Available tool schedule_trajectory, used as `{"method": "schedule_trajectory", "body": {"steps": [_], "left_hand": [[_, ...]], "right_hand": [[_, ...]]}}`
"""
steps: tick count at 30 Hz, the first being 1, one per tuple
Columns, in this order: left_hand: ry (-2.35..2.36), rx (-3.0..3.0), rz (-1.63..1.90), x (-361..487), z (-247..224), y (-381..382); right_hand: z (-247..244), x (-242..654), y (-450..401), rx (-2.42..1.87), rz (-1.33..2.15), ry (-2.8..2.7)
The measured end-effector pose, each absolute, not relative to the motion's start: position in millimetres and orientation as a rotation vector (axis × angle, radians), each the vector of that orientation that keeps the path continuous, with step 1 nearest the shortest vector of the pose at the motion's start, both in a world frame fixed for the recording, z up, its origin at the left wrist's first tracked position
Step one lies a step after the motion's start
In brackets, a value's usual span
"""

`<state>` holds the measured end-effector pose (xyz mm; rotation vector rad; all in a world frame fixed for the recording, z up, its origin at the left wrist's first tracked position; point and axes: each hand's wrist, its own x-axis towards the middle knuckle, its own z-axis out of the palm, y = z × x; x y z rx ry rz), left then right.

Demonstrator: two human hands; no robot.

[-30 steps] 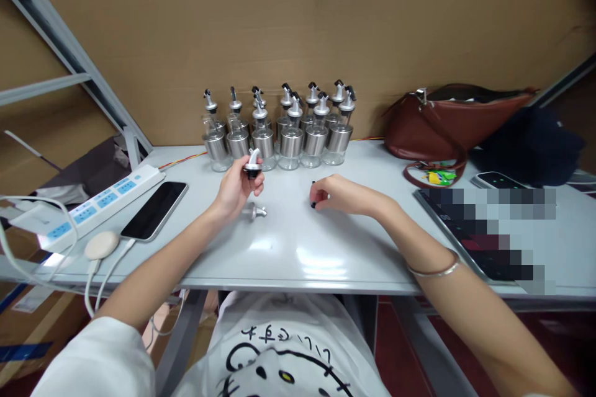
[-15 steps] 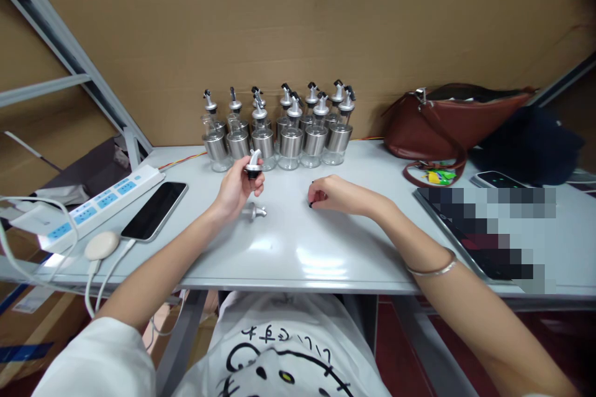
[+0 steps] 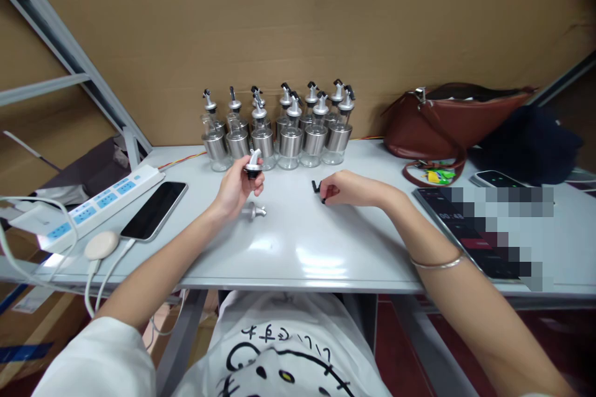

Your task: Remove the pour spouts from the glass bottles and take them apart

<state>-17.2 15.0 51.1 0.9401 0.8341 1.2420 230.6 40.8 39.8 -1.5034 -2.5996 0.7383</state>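
Note:
My left hand point(image 3: 237, 189) holds a silver pour spout point(image 3: 253, 164) with a black stopper, upright in its fingertips. Another silver spout point(image 3: 254, 211) lies on its side on the table, just below that hand. To the right, my right hand point(image 3: 342, 188) is closed in a pinch over the table, with a small black piece at its fingertips. A small black cap point(image 3: 316, 186) shows on the table at its left. Behind the hands stand several glass bottles point(image 3: 291, 141) with steel sleeves in two rows. Most carry spouts; the two at the front left have open necks.
A phone point(image 3: 154, 211), a round white charger point(image 3: 102, 245) and a power strip point(image 3: 105, 201) lie at the left. At the right are a brown bag point(image 3: 447, 121), a dark cap point(image 3: 526, 142) and a tablet point(image 3: 459, 223). Cardboard stands behind the bottles.
My right hand has shifted right, and the black cap beside it has come into view. My left hand keeps its place with the spout.

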Motion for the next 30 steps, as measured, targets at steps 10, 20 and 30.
{"method": "schedule_trajectory", "body": {"steps": [10,20,30], "left_hand": [[0.843,1.031,1.244,-19,45,19],[0.921,1.401,1.019,-15,41,9],[0.971,1.665,1.077,-12,21,1]], "right_hand": [[40,235,41,-1.514,0.755,-2.597],[43,199,17,-0.929,0.305,-2.285],[29,174,7,-0.887,0.311,-2.445]]}}
